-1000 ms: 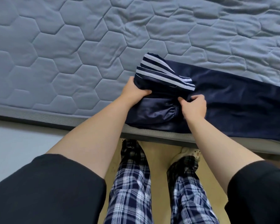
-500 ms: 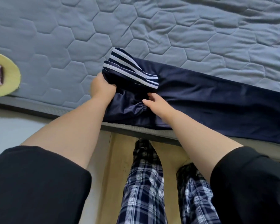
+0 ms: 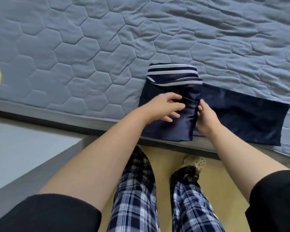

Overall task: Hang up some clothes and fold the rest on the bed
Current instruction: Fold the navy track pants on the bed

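Folding a navy striped garment (image 3: 171,131) at the near edge of the bed (image 3: 74,64), pressing with the loose-fingered left hand (image 3: 164,107), pinching the fold with the right hand (image 3: 206,118), possibly risking slick cloth sliding floorward.

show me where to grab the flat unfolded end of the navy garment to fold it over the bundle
Probably its free short edge at the far right, pinched near both corners, coming from the right. That end of the navy garment lies flat on the bed, uncovered, while the left hand rests on the striped folded bundle and the right hand grips the bundle's edge.
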`<control>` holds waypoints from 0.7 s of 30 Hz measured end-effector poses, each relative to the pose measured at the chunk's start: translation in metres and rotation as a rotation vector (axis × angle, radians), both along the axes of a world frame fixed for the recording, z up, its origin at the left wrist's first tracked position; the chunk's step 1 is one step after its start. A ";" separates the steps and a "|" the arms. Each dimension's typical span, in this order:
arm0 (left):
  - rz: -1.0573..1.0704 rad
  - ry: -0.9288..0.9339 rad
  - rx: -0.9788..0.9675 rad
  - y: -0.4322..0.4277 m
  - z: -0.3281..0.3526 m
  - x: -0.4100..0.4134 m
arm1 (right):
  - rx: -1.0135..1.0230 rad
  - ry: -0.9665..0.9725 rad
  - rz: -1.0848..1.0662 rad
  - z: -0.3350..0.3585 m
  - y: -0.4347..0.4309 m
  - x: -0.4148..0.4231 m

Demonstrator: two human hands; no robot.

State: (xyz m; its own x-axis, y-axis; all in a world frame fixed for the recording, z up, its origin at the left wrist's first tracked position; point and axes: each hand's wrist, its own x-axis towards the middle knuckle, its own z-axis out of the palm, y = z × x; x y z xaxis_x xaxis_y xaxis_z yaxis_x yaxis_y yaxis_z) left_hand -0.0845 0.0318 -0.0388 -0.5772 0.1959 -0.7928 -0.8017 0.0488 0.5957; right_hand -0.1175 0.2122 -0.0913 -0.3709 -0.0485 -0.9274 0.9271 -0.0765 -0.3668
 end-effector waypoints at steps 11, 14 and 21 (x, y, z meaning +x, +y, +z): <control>0.209 0.216 -0.742 0.021 -0.067 0.026 | 0.351 0.262 0.313 -0.018 0.024 -0.005; 0.286 0.151 -0.715 0.024 -0.081 0.020 | 0.565 0.434 0.275 -0.017 0.024 -0.014; 0.277 0.337 -0.747 0.020 -0.080 0.003 | 0.961 0.692 0.711 -0.010 0.031 -0.015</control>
